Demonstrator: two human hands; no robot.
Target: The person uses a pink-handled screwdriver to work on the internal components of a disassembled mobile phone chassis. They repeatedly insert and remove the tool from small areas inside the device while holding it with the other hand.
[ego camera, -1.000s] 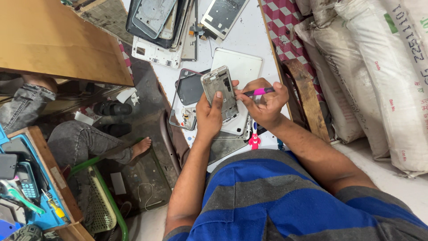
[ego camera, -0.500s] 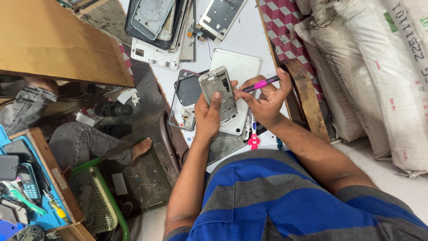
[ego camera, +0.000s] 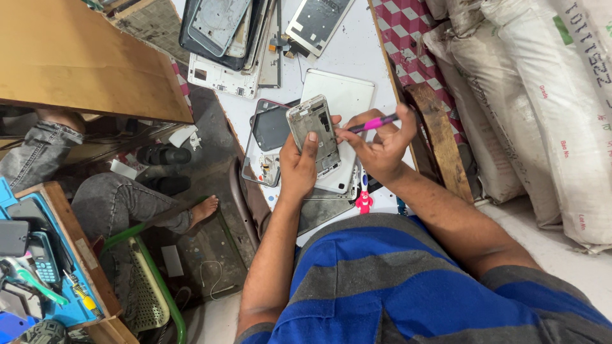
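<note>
While my left hand (ego camera: 299, 169) grips the phone frame (ego camera: 313, 134) from below, my right hand (ego camera: 381, 146) is closed around a pink tool (ego camera: 373, 123), its tip touching the frame's right edge. Just behind the frame lies a white panel (ego camera: 347, 95) on the table (ego camera: 357, 51).

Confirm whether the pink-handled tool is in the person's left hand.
No, the right hand grips the pink-handled tool, while the left hand holds the opened phone frame.
</note>
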